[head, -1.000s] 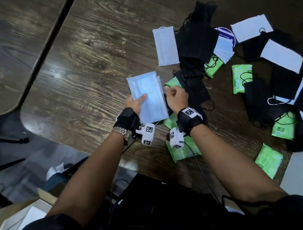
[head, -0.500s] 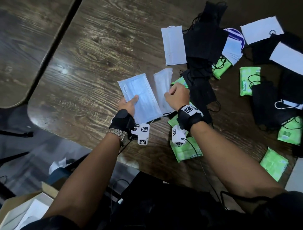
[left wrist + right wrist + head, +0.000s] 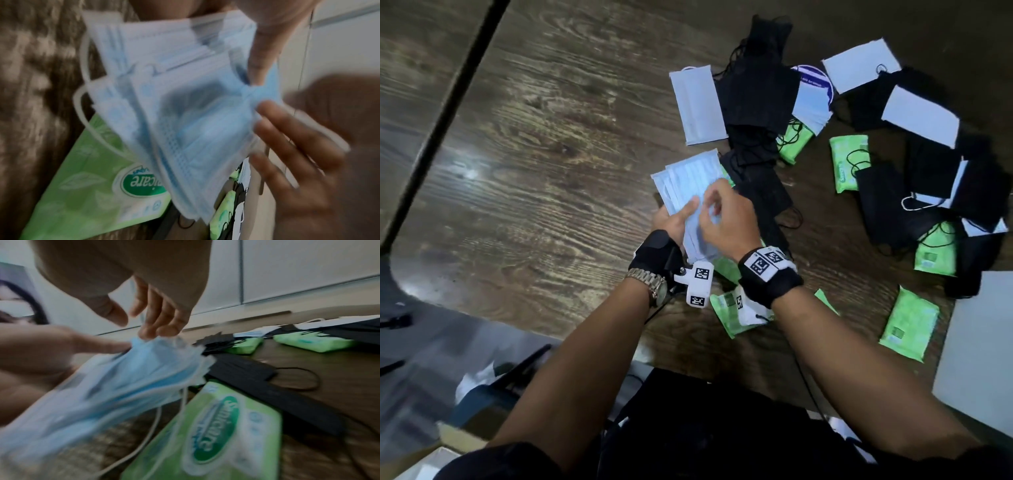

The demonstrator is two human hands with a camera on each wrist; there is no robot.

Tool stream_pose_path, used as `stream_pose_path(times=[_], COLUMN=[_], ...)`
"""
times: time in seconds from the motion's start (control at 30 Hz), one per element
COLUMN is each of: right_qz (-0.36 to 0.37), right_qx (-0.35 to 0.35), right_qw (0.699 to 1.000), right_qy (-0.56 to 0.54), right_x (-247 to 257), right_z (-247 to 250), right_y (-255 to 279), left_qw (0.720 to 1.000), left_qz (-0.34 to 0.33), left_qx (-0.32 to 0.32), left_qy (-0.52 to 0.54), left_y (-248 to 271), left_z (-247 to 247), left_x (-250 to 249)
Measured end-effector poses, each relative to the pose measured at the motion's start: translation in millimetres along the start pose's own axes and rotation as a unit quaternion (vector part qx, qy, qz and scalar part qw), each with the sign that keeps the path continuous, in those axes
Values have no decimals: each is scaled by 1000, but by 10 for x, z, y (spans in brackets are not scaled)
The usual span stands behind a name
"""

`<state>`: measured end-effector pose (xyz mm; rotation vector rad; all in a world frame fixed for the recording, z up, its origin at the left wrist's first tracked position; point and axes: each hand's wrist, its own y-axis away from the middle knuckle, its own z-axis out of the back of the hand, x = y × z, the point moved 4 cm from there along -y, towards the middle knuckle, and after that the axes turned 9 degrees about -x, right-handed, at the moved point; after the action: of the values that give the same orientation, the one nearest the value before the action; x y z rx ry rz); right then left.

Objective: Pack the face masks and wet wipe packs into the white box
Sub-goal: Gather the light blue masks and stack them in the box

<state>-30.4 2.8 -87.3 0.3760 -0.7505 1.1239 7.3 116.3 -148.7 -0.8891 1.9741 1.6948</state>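
Observation:
My left hand (image 3: 671,222) grips a fanned stack of light blue face masks (image 3: 688,185) just above the table, its thumb pressed on top. The stack (image 3: 185,113) shows close up in the left wrist view. My right hand (image 3: 722,216) lies over the stack with its fingertips (image 3: 156,331) touching the masks' edge (image 3: 123,378), thumb held apart. Green wet wipe packs lie under my wrists (image 3: 736,313) (image 3: 216,426) and to the right (image 3: 909,323) (image 3: 846,162). Black masks (image 3: 756,89) and white masks (image 3: 698,102) are scattered at the back.
The dark wooden table (image 3: 534,154) has bare room on its left half. A flat white surface (image 3: 979,342) sits at the right edge. Below the table's near left corner lies a white box in cardboard (image 3: 424,462). More black masks (image 3: 893,205) tangle with wipe packs (image 3: 935,250).
My right hand, which held a single pale mask beside the stack, has come left onto the stack, and the mask now lies with the others. The stack has fanned out.

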Motion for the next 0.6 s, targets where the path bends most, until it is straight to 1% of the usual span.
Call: stream_pose_path(times=[0.03,0.07,0.1,0.13,0.17,0.2,0.23,0.3,0.37,0.43,0.5,0.6], right_qz=[-12,-39,-84,-139,-186,-211,-217,-195,-176,-180,-186,-177], right_qx=[-40,-54,-38,0,42,70,70,31,-5,-24,-18,45], right_qw=[999,998,995,989,977,964,958,961,960,957,957,964], right_qy=[-13,-17,-28,-56,-100,-145,-172,-195,-216,-226,-221,-193], right_x=[-102,-234,-358,-456,-524,-561,-583,-563,-581,-668,-777,-874], right_z=[116,196,251,276,283,292,321,448,570,648,648,556], right_y=[-25,-50,-73,-87,-83,-77,-80,-95,-96,-54,15,136], left_qw=[1000,1000,999,999,997,994,989,977,968,955,945,944], left_qz=[-2,-2,-1,-6,-21,-41,-63,-109,-153,-187,-191,-159], left_qx=[6,10,17,25,40,53,60,74,106,144,161,152], left_qy=[-5,-17,-31,-46,-64,-89,-120,-165,-171,-177,-209,-247], left_y=[-4,-8,-7,18,58,93,130,228,336,426,462,431], left_z=[-7,-22,-51,-101,-172,-245,-323,-461,-589,-695,-748,-784], left_x=[5,12,20,15,4,-16,-52,-170,-290,-320,-239,-17])
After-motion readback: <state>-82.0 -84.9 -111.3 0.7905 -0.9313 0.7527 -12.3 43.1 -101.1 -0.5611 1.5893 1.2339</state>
